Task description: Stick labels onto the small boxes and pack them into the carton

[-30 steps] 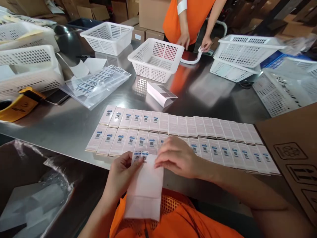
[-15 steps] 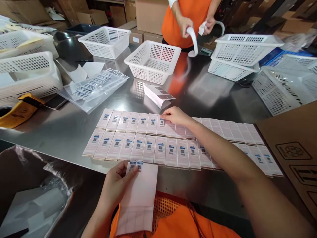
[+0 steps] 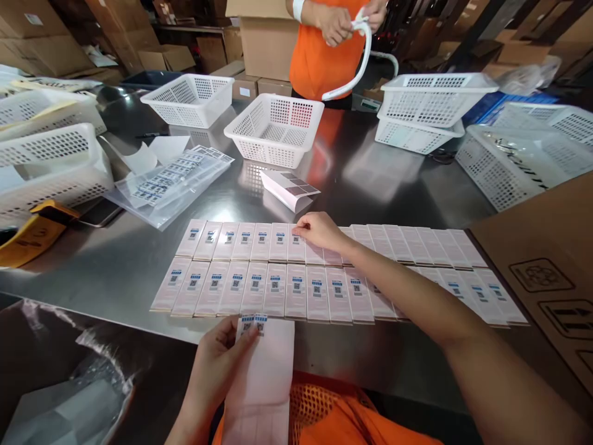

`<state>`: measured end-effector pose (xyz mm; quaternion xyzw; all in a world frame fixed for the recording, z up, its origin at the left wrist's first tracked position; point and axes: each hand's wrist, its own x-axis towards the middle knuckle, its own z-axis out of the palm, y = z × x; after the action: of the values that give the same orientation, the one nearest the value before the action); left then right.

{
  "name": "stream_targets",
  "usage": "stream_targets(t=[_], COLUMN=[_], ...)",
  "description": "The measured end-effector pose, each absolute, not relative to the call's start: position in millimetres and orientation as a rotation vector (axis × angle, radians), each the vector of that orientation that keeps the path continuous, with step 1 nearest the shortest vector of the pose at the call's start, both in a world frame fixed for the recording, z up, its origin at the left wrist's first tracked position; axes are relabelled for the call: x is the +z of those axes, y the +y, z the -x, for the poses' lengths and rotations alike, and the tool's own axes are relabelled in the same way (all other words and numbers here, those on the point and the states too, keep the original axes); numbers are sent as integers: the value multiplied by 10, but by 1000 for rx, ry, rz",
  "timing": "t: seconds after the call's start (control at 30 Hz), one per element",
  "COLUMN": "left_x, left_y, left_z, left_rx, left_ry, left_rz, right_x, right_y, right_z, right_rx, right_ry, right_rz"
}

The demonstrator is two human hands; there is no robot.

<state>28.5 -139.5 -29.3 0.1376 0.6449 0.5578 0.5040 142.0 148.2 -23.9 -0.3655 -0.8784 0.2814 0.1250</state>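
Note:
In my left hand is a pale sticker sheet, pinched near its top between thumb and fingers. Two blue-and-white QR-code stickers remain side by side at its upper edge. Two rows of slim pale pink boxes lie along the metal table. My right hand reaches to the back row, its thumb and fingertips closed together on a QR-code sticker lying on one box. Boxes to the left in that row bear similar stickers; those visible to the right look bare. My right forearm hides part of both rows.
A folded sheet lies behind the boxes, with a plastic sleeve of stickers to its left. White baskets stand farther back. A cardboard carton borders the right side. Across the table, a person in orange handles a white strip.
The view has shifted slightly, so the table appears lower. My right fingertips stay at the same box's sticker, and my left hand keeps the sheet. The other person's hands have come closer together.

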Motion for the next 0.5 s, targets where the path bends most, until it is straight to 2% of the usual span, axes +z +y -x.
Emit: stream_targets(t=[0.2,0.3,0.4,0.5], left_x=[-210,-161,-113,-92], left_y=[-1337,-1283,-1231,-1211], left_z=[-304,-304,-317,-355], left_rx=[1337,1322,1338,1306], left_ry=[1551,1541,1535,1567], left_rz=[-430,-517,-552,-595], right_x=[-201,-18,126,133], right_y=[1288,1036,646,303], right_z=[-1493,-1560,-1682,-1804], right_rx=[652,882,1179,1052], right_ry=[-2298,-2261,-2470,-2489], right_rz=[1061,900,562,445])
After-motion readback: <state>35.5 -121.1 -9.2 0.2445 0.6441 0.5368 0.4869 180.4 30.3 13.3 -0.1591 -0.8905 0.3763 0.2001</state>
